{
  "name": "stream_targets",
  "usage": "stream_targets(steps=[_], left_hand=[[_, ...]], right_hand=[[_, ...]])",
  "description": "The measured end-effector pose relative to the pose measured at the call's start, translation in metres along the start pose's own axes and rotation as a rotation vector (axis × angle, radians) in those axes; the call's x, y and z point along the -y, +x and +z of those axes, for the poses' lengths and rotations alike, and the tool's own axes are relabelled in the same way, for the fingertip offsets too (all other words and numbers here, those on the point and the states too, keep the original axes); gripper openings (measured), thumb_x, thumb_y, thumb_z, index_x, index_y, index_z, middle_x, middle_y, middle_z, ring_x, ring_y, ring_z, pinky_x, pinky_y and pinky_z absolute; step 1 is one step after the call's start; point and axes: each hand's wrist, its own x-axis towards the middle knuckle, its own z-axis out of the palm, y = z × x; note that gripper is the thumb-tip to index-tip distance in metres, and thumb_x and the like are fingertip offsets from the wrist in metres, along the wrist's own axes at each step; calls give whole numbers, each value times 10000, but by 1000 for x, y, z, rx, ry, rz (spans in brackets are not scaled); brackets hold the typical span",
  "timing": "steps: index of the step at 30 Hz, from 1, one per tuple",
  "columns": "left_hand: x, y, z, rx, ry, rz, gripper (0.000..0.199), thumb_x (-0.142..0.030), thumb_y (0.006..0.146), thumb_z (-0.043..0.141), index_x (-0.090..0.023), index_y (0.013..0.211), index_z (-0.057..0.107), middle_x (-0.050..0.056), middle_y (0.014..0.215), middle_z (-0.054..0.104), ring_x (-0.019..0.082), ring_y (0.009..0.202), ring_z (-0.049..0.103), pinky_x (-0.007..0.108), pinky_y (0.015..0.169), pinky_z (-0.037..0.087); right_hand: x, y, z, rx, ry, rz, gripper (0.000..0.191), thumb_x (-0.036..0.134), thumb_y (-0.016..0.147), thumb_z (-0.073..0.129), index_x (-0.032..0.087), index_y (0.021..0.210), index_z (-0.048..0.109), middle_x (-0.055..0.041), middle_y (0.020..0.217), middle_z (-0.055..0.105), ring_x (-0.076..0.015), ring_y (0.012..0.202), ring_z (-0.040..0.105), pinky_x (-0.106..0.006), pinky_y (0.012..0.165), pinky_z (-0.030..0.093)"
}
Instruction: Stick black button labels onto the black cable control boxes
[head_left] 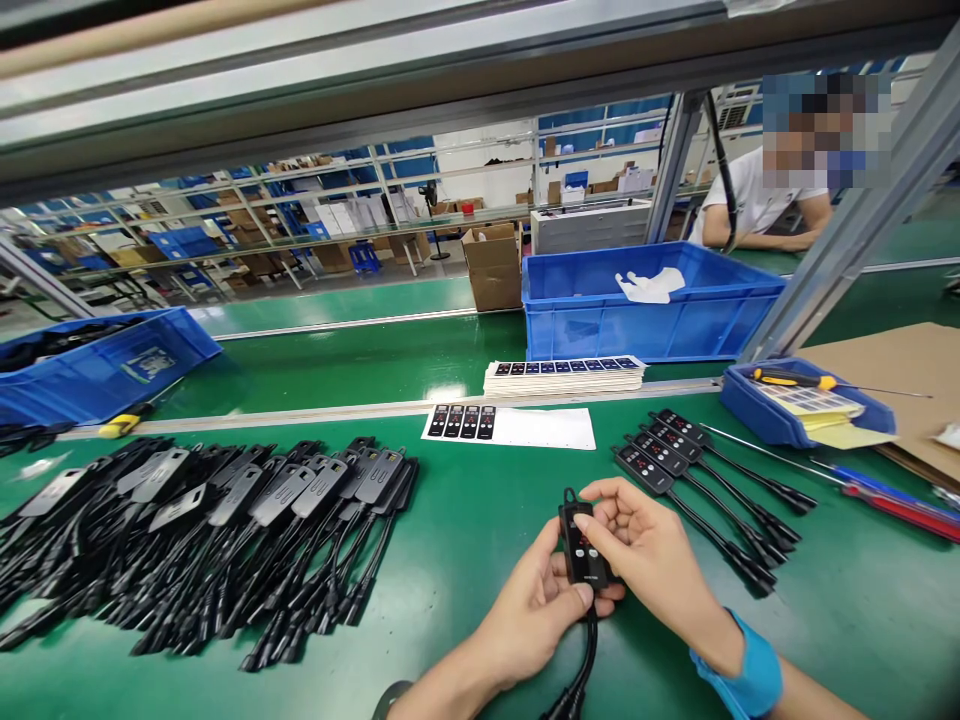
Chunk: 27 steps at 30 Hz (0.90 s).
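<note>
My left hand (534, 605) grips the lower part of a black controller (584, 550) with cables hanging from its lower end. On the same controller, my right hand (646, 550) holds the upper right edge, thumb pressed on its labelled face. Several controllers with labelled faces (643, 468) lie to the right of my hands, cables pointing down right. A white label sheet (540, 427) lies beyond my hands, with several black labels at its left end. Left of my hands spreads a big pile of controllers without face labels (319, 487).
A label stack (564, 379) stands before a large blue bin (622, 330). At right are a small blue tray (772, 415) with a screwdriver, and red and blue tools (900, 505). Another blue bin (161, 350) stands left. A person (757, 200) sits behind the frame post.
</note>
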Motion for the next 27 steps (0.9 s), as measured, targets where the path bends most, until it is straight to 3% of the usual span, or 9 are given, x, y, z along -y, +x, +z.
stream_targets(steps=[14, 21, 27], left_hand=[[-3, 3, -2, -13, -9, -29, 651, -366, 694, 829, -219, 1234, 497, 51, 908, 708, 198, 855, 705, 311, 780, 519], [-11, 4, -2, -31, 35, -101, 657, -323, 681, 807, -174, 1236, 488, 126, 996, 710, 245, 872, 708, 353, 798, 536], [-11, 9, -5, -80, -34, -125, 544, -558, 859, 563, -141, 1203, 510, 166, 915, 729, 233, 724, 727, 303, 643, 570]], right_hand=[[-3, 7, -7, 38, -17, 105, 310, 433, 790, 666, 240, 982, 517, 72, 595, 524, -134, 519, 528, -242, 451, 474], [-2, 12, -11, 31, -176, 58, 332, 430, 778, 670, 229, 1006, 535, 87, 560, 457, -128, 534, 483, -249, 508, 390], [-7, 12, -7, 161, -167, -2, 378, 457, 858, 551, 201, 1136, 546, -8, 832, 560, -156, 702, 563, -288, 618, 476]])
